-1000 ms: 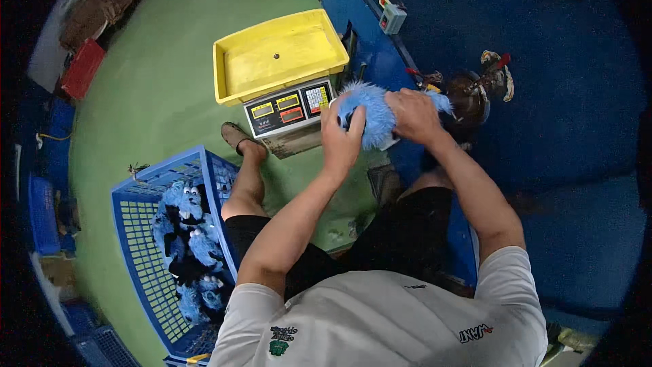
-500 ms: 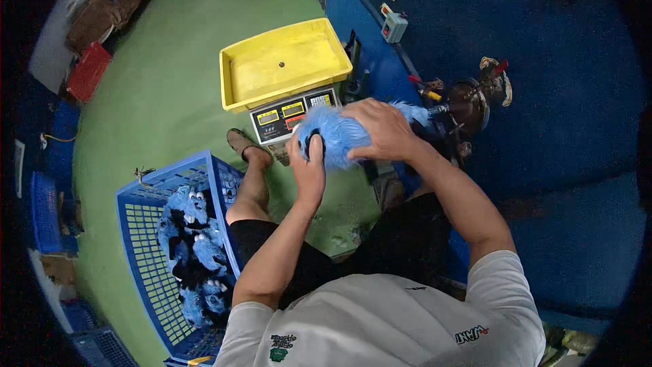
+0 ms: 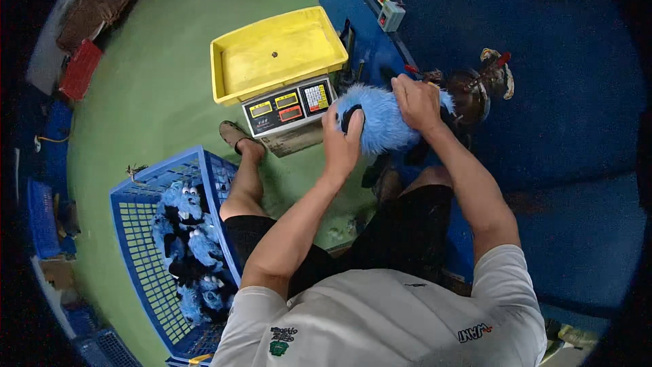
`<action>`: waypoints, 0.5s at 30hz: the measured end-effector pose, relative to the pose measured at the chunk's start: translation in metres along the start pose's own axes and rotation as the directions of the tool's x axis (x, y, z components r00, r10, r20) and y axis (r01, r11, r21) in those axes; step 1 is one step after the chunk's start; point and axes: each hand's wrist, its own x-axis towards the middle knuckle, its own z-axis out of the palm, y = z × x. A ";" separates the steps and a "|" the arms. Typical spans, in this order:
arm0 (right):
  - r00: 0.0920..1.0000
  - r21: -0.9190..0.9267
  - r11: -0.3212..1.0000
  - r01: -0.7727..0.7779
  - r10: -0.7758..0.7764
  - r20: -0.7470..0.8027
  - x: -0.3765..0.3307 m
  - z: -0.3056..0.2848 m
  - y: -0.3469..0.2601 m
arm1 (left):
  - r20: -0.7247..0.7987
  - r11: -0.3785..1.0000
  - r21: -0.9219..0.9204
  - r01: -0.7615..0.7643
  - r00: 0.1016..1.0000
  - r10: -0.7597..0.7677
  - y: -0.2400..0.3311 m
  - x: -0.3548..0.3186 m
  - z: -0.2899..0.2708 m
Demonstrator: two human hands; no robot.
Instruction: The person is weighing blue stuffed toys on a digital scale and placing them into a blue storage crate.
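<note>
A furry blue plush toy [image 3: 380,122] with a black patch is held up in front of me, right of the scale. My left hand [image 3: 342,144] grips its left end, the thumb pressed on the black patch; its other fingers are mostly hidden behind the fur. Across the toy's right part lies my right hand [image 3: 419,104], its fingers held together along the fur. The toy's right end is close to a round metal machine part [image 3: 470,98]; whether they touch, I cannot tell.
A yellow tray [image 3: 275,81] sits on a digital scale [image 3: 288,110] ahead. At my left stands a blue plastic basket [image 3: 139,194] with several blue plush toys [image 3: 193,251]. A blue machine panel [image 3: 564,143] fills the right side, with a small control box [image 3: 390,15] on its edge.
Both hands and the plush toy have shifted to the right, toward the machine part. The right hand has changed from curled over the toy to straighter fingers along it.
</note>
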 end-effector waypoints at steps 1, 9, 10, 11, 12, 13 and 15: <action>1.000 -0.022 0.999 -0.027 0.027 -0.002 0.001 0.000 0.005 | 0.022 0.992 0.097 -0.074 0.997 0.072 -0.003 0.003 0.002; 1.000 -0.004 1.000 -0.023 0.023 -0.003 0.004 0.004 -0.048 | -0.112 0.923 -0.350 0.163 0.970 -0.214 0.024 -0.039 -0.029; 1.000 0.003 1.000 -0.002 0.002 -0.009 0.004 0.004 -0.054 | -0.122 0.868 -0.457 0.196 0.952 -0.279 0.032 -0.043 -0.030; 1.000 0.009 1.000 0.019 -0.019 -0.015 0.003 0.004 -0.054 | -0.123 0.799 -0.558 0.223 0.930 -0.345 0.035 -0.044 -0.028; 0.998 0.029 0.999 0.044 -0.042 -0.053 0.001 0.008 -0.042 | -0.120 0.800 -0.555 0.228 0.930 -0.348 0.037 -0.046 -0.022; 0.994 0.048 0.996 0.071 -0.066 -0.092 -0.001 0.011 -0.023 | -0.123 0.829 -0.514 0.222 0.937 -0.327 0.039 -0.047 -0.009; 0.999 0.012 1.000 0.012 -0.011 -0.039 -0.003 0.004 0.005 | -0.130 0.881 -0.429 0.198 0.952 -0.277 0.042 -0.039 0.016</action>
